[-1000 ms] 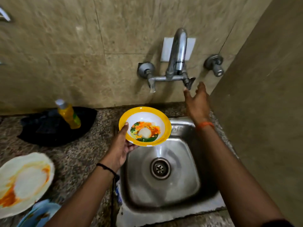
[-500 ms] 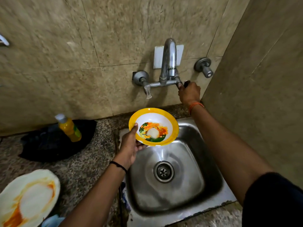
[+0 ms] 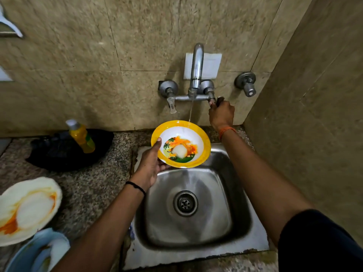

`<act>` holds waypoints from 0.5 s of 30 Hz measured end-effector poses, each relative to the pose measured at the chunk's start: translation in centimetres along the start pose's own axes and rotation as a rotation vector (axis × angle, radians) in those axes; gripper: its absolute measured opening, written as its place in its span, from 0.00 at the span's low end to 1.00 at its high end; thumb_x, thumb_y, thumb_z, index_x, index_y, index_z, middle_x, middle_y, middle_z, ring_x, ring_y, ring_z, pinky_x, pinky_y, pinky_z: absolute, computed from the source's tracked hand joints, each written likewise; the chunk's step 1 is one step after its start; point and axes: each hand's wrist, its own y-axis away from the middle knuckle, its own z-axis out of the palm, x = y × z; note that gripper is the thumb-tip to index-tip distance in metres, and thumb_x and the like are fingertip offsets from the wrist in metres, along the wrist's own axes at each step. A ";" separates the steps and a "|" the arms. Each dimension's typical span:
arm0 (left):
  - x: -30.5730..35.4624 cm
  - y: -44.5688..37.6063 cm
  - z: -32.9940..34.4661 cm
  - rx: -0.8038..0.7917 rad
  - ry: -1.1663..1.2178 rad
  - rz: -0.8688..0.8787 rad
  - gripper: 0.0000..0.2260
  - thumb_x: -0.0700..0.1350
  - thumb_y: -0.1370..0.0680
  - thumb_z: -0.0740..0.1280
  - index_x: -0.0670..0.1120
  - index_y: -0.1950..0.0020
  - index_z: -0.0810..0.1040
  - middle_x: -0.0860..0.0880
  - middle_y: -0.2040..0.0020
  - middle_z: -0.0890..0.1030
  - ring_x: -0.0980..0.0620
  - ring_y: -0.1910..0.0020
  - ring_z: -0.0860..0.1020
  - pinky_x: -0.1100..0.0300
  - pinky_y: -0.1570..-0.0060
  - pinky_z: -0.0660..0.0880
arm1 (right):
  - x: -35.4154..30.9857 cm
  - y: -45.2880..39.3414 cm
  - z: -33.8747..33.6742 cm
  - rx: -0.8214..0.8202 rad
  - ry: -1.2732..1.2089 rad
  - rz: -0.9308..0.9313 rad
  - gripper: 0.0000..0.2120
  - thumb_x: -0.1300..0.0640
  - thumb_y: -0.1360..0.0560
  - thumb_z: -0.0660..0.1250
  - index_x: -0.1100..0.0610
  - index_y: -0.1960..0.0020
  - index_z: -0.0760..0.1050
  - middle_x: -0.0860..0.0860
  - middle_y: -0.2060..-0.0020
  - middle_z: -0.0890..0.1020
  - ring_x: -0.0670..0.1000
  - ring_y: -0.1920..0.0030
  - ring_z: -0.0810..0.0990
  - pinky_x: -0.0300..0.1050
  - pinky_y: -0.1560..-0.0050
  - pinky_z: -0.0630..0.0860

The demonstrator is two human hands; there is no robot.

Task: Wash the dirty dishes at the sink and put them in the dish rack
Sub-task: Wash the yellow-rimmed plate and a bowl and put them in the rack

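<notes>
bowl (image 3: 181, 145) above sink (image 3: 243, 246) under tap (image 3: 196, 65), bottle (image 3: 81, 136) left on counter (image 3: 88, 185)

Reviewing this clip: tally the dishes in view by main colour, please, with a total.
Yellow-rimmed bowl, gripped by the left hand: 1
White plate with orange stains, on the counter: 1
Light blue dish, partly cut off at the bottom edge: 1
Total: 3

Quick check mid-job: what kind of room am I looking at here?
Likely a home kitchen's washing corner: a steel sink set in a granite counter, a wall-mounted tap running, and sauce-smeared plates waiting.
</notes>
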 end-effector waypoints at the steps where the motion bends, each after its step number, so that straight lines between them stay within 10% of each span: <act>1: -0.1 0.1 0.2 0.004 0.006 0.005 0.13 0.56 0.21 0.61 0.49 0.45 0.78 0.46 0.49 0.83 0.49 0.53 0.82 0.53 0.60 0.81 | 0.0 0.1 -0.1 -0.002 -0.002 -0.012 0.14 0.54 0.20 0.60 0.63 0.43 0.75 0.64 0.45 0.80 0.64 0.41 0.73 0.50 0.47 0.69; 9: -1.6 0.7 0.7 0.059 0.022 0.048 0.12 0.56 0.20 0.61 0.51 0.47 0.78 0.46 0.48 0.83 0.48 0.51 0.82 0.50 0.54 0.79 | 1.6 5.0 -0.9 -0.173 -0.099 -0.041 0.27 0.49 0.20 0.59 0.66 0.27 0.62 0.64 0.32 0.71 0.63 0.32 0.70 0.48 0.36 0.67; 15: -2.3 0.8 0.9 0.067 -0.034 0.065 0.16 0.58 0.20 0.60 0.49 0.47 0.80 0.47 0.52 0.86 0.48 0.53 0.84 0.47 0.52 0.80 | 6.1 14.3 -0.3 -0.633 0.311 -0.870 0.34 0.36 0.22 0.41 0.53 0.24 0.63 0.53 0.25 0.64 0.52 0.25 0.62 0.51 0.24 0.50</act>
